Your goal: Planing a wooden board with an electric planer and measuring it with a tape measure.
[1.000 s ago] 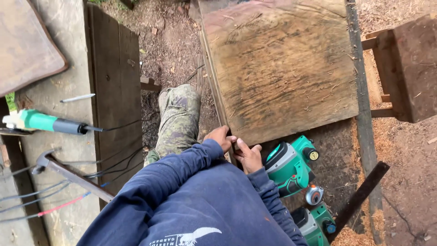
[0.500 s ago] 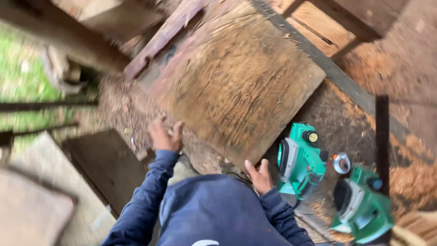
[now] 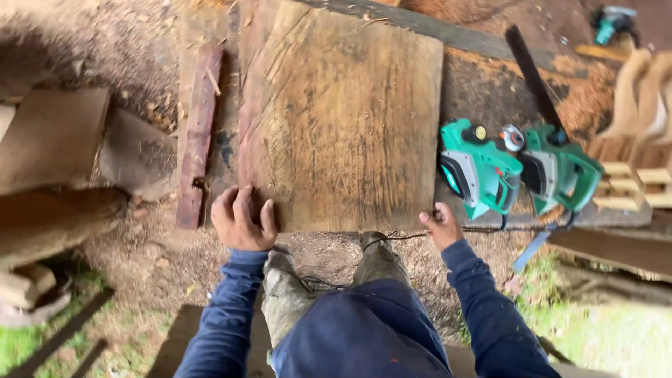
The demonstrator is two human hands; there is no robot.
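Left hand (image 3: 241,220): laid over the near left corner of the wooden slab (image 3: 343,119), fingers curled onto its top face, gripping the edge.
Right hand (image 3: 441,225): at the slab's near right corner, fingers bent loosely against the edge; whether truly gripping or only touching, could not be told.
Wooden slab: broad, rough-sawn, brownish with dark grain streaks; lay flat and low, its near edge just beyond the knees, its far edge toward the top of the view.
Sleeves: dark blue, reaching forward on both sides of the body.
Trousers (image 3: 287,301): mottled grey-green, both knees bent just below the slab's near edge.
Reddish plank (image 3: 198,133): narrow, lay lengthwise just left of the slab, close to the left hand but apart from it.
Green power planer (image 3: 479,168): stood just right of the slab, near the right hand.
Green chainsaw (image 3: 560,168): beside the planer on its right, touching or nearly so; dark bar pointed away toward the top of the view.
Cord (image 3: 399,238): thin, dark, ran along the ground by the right hand.
Ground (image 3: 140,245): bare earth with sawdust and chips, orange sawdust piled behind the tools, grass at the lower corners.
Timber blocks (image 3: 52,140): stacked at the left, well apart from the slab.
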